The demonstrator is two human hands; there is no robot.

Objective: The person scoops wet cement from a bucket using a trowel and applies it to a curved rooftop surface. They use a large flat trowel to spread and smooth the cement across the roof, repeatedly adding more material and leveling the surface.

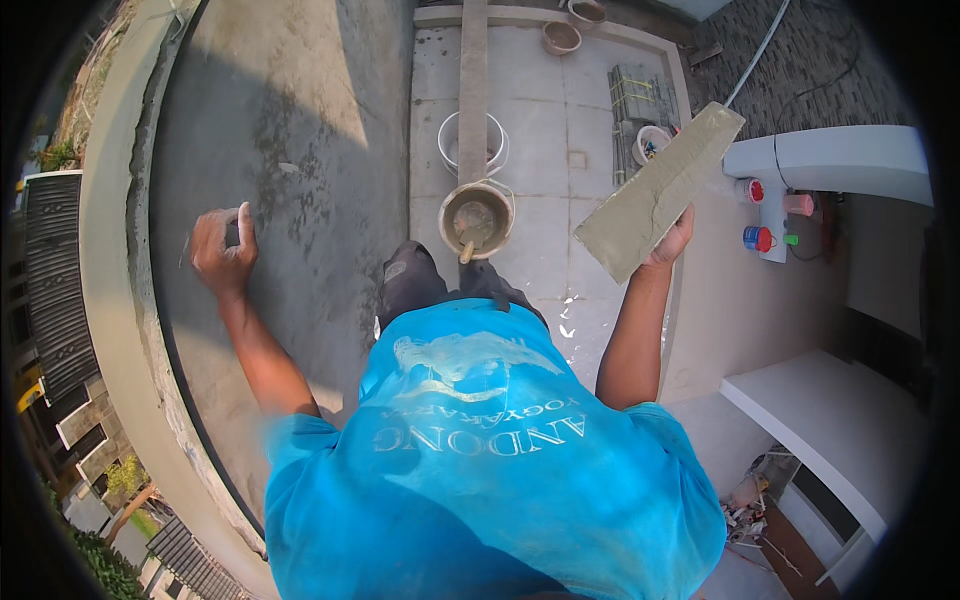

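Observation:
My left hand (224, 250) is by the grey plastered wall (300, 130), its fingers curled and its thumb sticking out. A dark spot shows between thumb and fingers, and I cannot make out what it holds, if anything. In my right hand (674, 238) is a long, flat board (665, 190), tilted up and away. Grey wet mortar coats its upper face. Just past my knees stands a mortar-smeared bucket (447, 222); a trowel with a pale handle (467, 253) rests in it.
A white bucket (447, 143) stands behind the first, with a long plank (473, 80) running above it. Bowls (561, 38) and bundled strips (633, 95) lie farther off on the tiles. To the right are a white ledge (830, 160) and small tubs (757, 238).

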